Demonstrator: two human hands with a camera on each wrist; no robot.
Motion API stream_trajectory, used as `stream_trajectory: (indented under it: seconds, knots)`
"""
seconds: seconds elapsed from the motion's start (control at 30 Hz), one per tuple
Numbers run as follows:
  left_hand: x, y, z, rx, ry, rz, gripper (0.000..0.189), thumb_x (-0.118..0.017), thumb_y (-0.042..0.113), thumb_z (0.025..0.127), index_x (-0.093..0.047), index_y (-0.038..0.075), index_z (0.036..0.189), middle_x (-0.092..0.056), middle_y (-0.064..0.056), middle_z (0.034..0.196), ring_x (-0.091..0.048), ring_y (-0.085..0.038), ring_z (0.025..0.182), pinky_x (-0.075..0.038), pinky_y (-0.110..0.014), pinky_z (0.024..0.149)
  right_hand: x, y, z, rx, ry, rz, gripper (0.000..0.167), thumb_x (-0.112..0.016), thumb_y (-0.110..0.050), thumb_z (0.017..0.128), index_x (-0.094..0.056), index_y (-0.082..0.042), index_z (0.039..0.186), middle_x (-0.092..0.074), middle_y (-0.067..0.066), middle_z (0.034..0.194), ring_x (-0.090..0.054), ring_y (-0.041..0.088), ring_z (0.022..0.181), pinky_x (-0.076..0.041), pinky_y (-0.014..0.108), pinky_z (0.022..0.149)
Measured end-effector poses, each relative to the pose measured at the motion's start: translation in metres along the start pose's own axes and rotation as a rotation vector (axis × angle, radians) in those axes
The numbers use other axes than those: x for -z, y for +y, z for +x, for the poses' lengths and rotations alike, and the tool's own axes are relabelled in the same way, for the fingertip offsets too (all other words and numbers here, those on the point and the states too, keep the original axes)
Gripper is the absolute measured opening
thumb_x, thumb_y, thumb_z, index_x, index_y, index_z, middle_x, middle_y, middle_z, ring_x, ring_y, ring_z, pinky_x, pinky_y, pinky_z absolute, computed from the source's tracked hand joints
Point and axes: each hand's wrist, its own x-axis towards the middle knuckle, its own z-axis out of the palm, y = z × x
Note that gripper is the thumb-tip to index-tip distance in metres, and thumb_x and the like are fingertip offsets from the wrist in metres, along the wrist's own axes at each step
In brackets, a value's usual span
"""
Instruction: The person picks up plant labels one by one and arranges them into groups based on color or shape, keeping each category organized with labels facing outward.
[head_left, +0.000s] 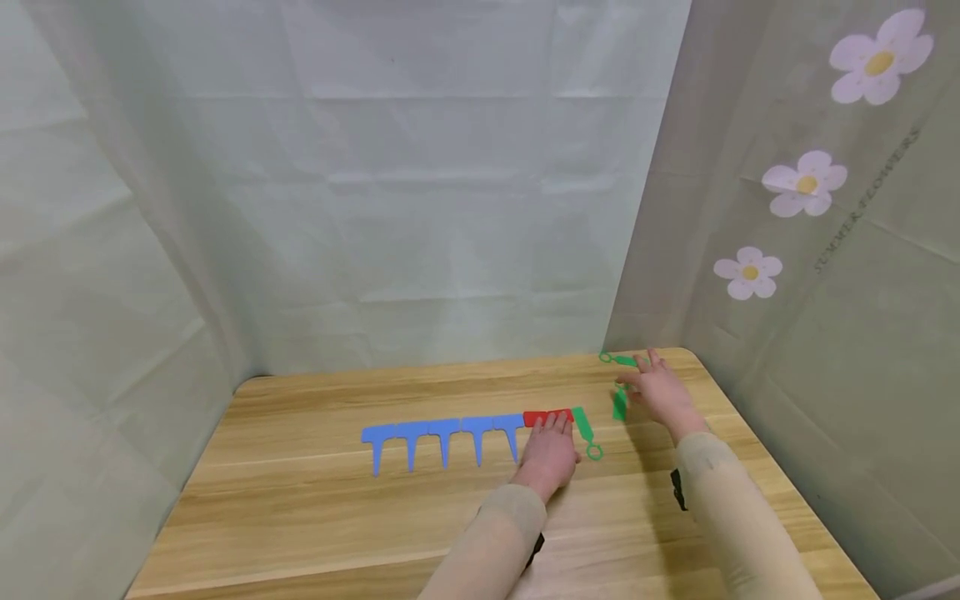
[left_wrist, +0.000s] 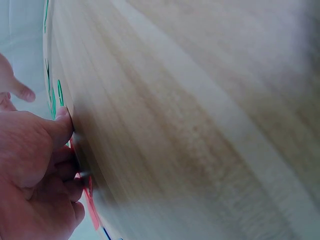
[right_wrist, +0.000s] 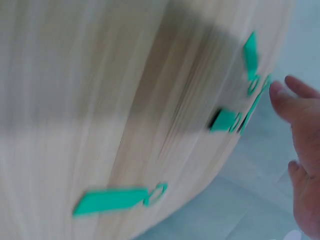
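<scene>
Left hand [head_left: 551, 454] on red tags [head_left: 534, 418], fingers slightly parted; blue tags [head_left: 446, 427] in row toward table's [head_left: 300, 517] left edge. Right hand [head_left: 662, 392] near far right corner, fingers loosely spread by green tags [head_left: 619, 406], tbh can't tell if touching.

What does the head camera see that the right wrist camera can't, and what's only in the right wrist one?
Only the head view shows the row of five blue pieces, the red pieces and the left hand touching the red ones.

Only the right wrist view shows a fourth green piece, lying apart; in the head view the right arm probably hides it.

Both show the right hand, three other green pieces, the wooden table and the pale backdrop.
</scene>
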Motion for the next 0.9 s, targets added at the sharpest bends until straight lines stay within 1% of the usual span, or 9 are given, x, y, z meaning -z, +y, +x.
stream_trajectory:
  seconds: [0.13, 0.27, 0.4, 0.5, 0.63, 0.8, 0.9]
  knots:
    - [-0.003, 0.000, 0.001, 0.004, -0.013, 0.000, 0.065, -0.057, 0.042, 0.111, -0.042, 0.013, 0.166, -0.035, 0.001, 0.173, -0.029, -0.020, 0.160, -0.022, -0.038, 0.131, 0.002, 0.004, -0.004, 0.118, -0.008, -0.072, 0.047, -0.088, -0.005, 0.083, -0.078, -0.011, 0.129, -0.050, 0.034, 0.154, -0.030, 0.059, 0.151, -0.029, 0.070, 0.121]
    - [-0.006, -0.001, 0.004, 0.016, -0.024, -0.002, 0.065, -0.056, 0.042, 0.111, -0.040, 0.013, 0.167, -0.033, 0.001, 0.174, -0.027, -0.019, 0.161, -0.019, -0.038, 0.131, 0.002, 0.005, -0.001, 0.232, -0.007, -0.149, 0.050, -0.091, -0.012, 0.079, -0.081, -0.017, 0.127, -0.053, 0.026, 0.156, -0.033, 0.052, 0.153, -0.032, 0.065, 0.123]
    - [-0.010, -0.001, 0.008, 0.019, -0.020, 0.027, 0.066, -0.055, 0.044, 0.111, -0.039, 0.013, 0.167, -0.032, 0.001, 0.174, -0.026, -0.019, 0.161, -0.019, -0.038, 0.131, 0.001, 0.007, 0.003, 0.349, 0.006, -0.211, 0.049, -0.093, -0.022, 0.070, -0.085, -0.019, 0.118, -0.056, 0.024, 0.154, -0.038, 0.052, 0.150, -0.036, 0.066, 0.119]
    - [-0.011, -0.001, 0.009, 0.016, -0.004, 0.044, 0.065, -0.056, 0.044, 0.110, -0.042, 0.012, 0.166, -0.035, 0.001, 0.173, -0.028, -0.019, 0.160, -0.022, -0.037, 0.131, 0.000, 0.009, 0.005, 0.420, 0.015, -0.261, 0.046, -0.093, -0.027, 0.065, -0.087, -0.022, 0.111, -0.059, 0.024, 0.151, -0.042, 0.052, 0.148, -0.040, 0.066, 0.117]
    - [-0.009, -0.001, 0.007, 0.009, -0.001, 0.042, 0.065, -0.056, 0.044, 0.111, -0.043, 0.012, 0.165, -0.036, 0.000, 0.172, -0.029, -0.019, 0.160, -0.023, -0.037, 0.130, -0.004, 0.013, 0.005, 0.474, 0.017, -0.312, 0.042, -0.092, -0.031, 0.065, -0.088, -0.026, 0.106, -0.061, 0.023, 0.148, -0.046, 0.052, 0.146, -0.042, 0.065, 0.116]
    - [-0.006, 0.002, 0.003, 0.007, -0.002, 0.041, 0.064, -0.055, 0.043, 0.111, -0.042, 0.012, 0.166, -0.035, 0.001, 0.173, -0.029, -0.019, 0.160, -0.023, -0.036, 0.130, -0.008, 0.014, 0.002, 0.478, 0.011, -0.305, 0.034, -0.093, -0.029, 0.067, -0.088, -0.025, 0.101, -0.063, 0.022, 0.147, -0.044, 0.051, 0.148, -0.040, 0.064, 0.118]
    - [-0.006, 0.003, 0.003, 0.011, -0.010, 0.038, 0.064, -0.055, 0.043, 0.111, -0.042, 0.012, 0.166, -0.034, 0.001, 0.173, -0.028, -0.019, 0.161, -0.022, -0.037, 0.131, -0.009, 0.013, 0.002, 0.471, 0.016, -0.280, 0.034, -0.094, -0.027, 0.064, -0.088, -0.022, 0.097, -0.064, 0.022, 0.146, -0.043, 0.051, 0.148, -0.039, 0.064, 0.118]
